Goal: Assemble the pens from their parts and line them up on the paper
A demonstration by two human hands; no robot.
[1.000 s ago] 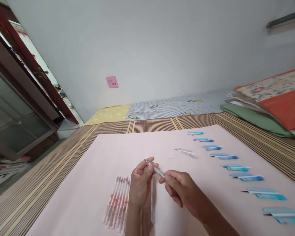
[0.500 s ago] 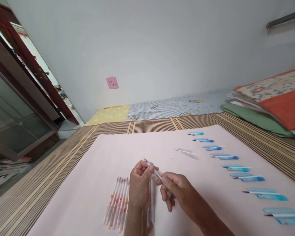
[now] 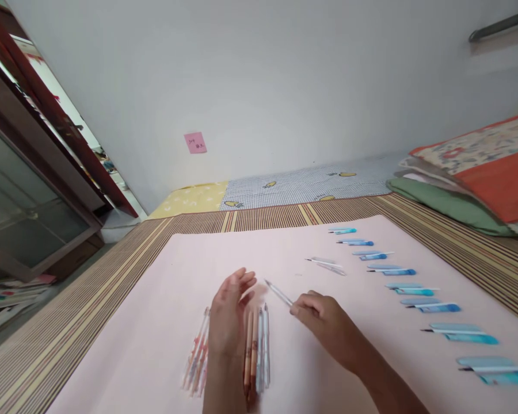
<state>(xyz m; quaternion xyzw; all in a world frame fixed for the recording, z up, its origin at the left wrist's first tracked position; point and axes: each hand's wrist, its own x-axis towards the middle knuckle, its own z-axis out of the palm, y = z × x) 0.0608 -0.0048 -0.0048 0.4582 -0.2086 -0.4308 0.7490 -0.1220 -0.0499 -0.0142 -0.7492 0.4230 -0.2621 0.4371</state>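
Note:
Between thumb and fingers, my right hand (image 3: 317, 313) grips the rear end of a slim clear-and-white pen (image 3: 278, 292), its tip pointing up and left. My left hand (image 3: 233, 305) hangs just left of that tip, fingers apart and holding nothing. Below it lies a row of pens: red-and-white patterned pens (image 3: 195, 356) partly covered by my left forearm, brown pens (image 3: 250, 351), and pale clear pens (image 3: 264, 345). Further back on the pink sheet, a white refill (image 3: 326, 262) rests beside a clear pen barrel (image 3: 331, 268).
Along the right side of the pink sheet (image 3: 147, 322) runs a column of several blue pens taken apart, such as a blue barrel and cap (image 3: 435, 307) with refill. A striped mat (image 3: 267, 220) lies underneath. Folded bedding (image 3: 483, 167) is stacked at right, by the wall (image 3: 285, 75).
My left hand has let go of the pen and moved left, its fingers opening. My right hand still holds the pen, a little further right, and the brown pens have come into view.

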